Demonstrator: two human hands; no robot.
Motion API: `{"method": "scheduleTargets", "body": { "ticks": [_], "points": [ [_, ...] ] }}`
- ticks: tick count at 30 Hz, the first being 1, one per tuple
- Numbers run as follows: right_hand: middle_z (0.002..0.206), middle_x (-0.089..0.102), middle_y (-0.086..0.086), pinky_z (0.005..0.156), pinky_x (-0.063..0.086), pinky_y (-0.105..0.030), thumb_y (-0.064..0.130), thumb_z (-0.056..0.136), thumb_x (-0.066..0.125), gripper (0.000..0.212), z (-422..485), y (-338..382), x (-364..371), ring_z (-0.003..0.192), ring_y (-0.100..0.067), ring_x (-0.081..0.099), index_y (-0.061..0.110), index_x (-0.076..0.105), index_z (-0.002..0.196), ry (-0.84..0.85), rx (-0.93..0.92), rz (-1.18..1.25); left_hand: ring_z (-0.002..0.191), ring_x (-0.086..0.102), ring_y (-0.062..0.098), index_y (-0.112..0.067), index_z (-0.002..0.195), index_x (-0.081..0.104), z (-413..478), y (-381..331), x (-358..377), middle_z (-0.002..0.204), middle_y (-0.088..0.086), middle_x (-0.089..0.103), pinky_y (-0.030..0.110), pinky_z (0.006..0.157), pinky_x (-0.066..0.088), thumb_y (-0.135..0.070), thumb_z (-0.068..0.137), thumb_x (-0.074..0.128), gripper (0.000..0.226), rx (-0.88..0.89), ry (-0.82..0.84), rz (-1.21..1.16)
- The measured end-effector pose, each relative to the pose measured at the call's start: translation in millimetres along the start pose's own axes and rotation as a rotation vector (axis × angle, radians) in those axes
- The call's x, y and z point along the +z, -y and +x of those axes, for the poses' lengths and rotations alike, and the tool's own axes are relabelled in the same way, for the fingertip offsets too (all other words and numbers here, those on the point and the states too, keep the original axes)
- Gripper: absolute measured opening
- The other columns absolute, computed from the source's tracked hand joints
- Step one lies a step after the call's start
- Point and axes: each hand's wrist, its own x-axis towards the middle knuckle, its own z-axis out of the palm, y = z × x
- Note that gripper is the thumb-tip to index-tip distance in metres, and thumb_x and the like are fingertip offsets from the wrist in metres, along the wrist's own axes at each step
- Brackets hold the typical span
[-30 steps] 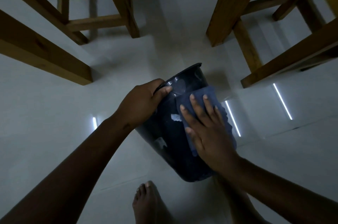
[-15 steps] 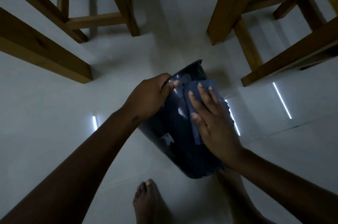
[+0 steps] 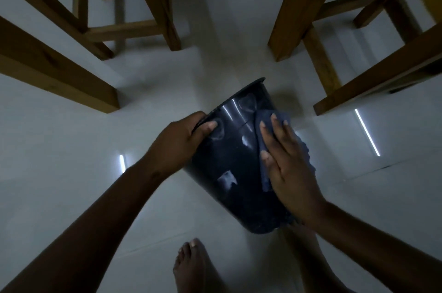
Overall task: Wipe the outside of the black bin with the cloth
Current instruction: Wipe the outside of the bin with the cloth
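The black bin [image 3: 229, 163] is tilted over the pale floor, its rim pointing away from me and its base near my feet. My left hand [image 3: 181, 139] grips the rim on the left, thumb on the outside wall. My right hand [image 3: 287, 161] lies flat with spread fingers, pressing a dark blue cloth [image 3: 264, 125] against the bin's right side. Much of the cloth is hidden under the hand; a frayed edge shows at its right.
Wooden chair and table legs stand at the left [image 3: 59, 70], the far left [image 3: 155, 6] and the right [image 3: 299, 10]. My bare foot [image 3: 193, 266] rests on the glossy tiled floor below the bin. Light strips reflect in the tiles.
My right hand slid the cloth up the bin's side toward the rim. The bin turned slightly in my left hand's grip.
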Motion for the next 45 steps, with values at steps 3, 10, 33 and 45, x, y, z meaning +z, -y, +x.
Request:
{"method": "scheduleTargets", "body": {
  "ticks": [3, 10, 33, 45],
  "points": [
    [0.16, 0.003, 0.002, 0.115, 0.009, -0.05, 0.039, 0.098, 0.025, 0.056, -24.1, 12.1, 15.2, 0.147, -0.028, -0.001, 0.036, 0.003, 0.15, 0.028, -0.164, -0.203, 0.08, 0.065, 0.018, -0.021, 0.094, 0.058, 1.7, -7.6, 7.6, 0.086, -0.001, 0.069, 0.037, 0.073, 0.053, -0.043, 0.098, 0.039, 0.03, 0.057, -0.072, 0.038],
    [0.16, 0.008, 0.007, 0.118, 0.013, -0.044, 0.041, 0.099, 0.022, 0.051, 16.7, -0.8, 1.3, 0.148, -0.016, 0.004, 0.032, 0.015, 0.149, 0.016, -0.024, 0.146, 0.072, 0.063, 0.014, -0.022, 0.097, 0.059, 8.9, -11.3, 5.7, 0.081, -0.003, 0.065, 0.035, 0.067, 0.053, -0.046, 0.099, 0.036, 0.033, 0.086, -0.064, 0.029],
    [0.16, 0.008, 0.004, 0.117, 0.01, -0.045, 0.037, 0.099, 0.025, 0.051, 9.1, 6.5, 4.8, 0.147, -0.024, 0.002, 0.034, 0.013, 0.149, 0.021, -0.201, -0.162, 0.085, 0.066, 0.017, -0.024, 0.108, 0.053, 16.7, -14.9, -5.2, 0.094, -0.001, 0.067, 0.036, 0.071, 0.054, -0.043, 0.098, 0.041, 0.025, -0.013, 0.101, -0.044],
    [0.16, 0.01, 0.0, 0.114, 0.012, -0.052, 0.038, 0.098, 0.026, 0.052, -6.7, 8.6, 10.2, 0.147, -0.031, 0.003, 0.033, 0.014, 0.149, 0.031, -0.284, -0.288, 0.076, 0.063, 0.009, -0.02, 0.093, 0.059, 9.7, -11.5, 5.8, 0.079, -0.008, 0.064, 0.027, 0.067, 0.048, -0.041, 0.098, 0.041, 0.029, 0.083, -0.067, 0.011]
  ]
}}
